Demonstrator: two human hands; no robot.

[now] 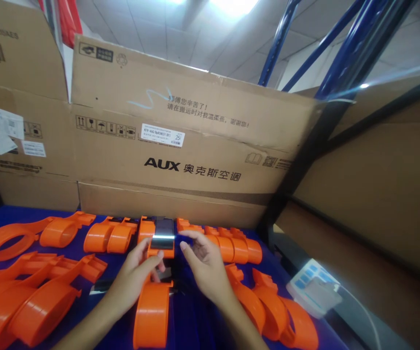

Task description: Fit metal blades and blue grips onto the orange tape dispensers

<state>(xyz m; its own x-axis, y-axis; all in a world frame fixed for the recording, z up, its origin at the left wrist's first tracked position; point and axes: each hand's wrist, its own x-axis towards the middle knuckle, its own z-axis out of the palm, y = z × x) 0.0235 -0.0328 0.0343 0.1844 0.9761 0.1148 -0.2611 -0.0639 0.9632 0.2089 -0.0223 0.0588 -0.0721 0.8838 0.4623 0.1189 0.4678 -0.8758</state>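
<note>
My left hand (137, 272) is closed around an orange tape dispenser (165, 253), its thumb pressed on the near edge. A black piece with a shiny toothed strip (163, 238) sits at the dispenser's top. Just to the right, my right hand (204, 260) holds nothing that I can see, thumb and forefinger apart and pointing at the dispenser. Below my hands stands another orange dispenser (151, 316) with a round body. A dark, thin tool (102, 286) lies partly hidden behind my left wrist.
Several orange dispensers (37, 311) lie at the left, with more (237, 248) at the back right and front right (271, 311) of the blue surface (191, 321). A cardboard box (195, 146) walls off the back. A white power strip (314, 287) with a cable sits at the right.
</note>
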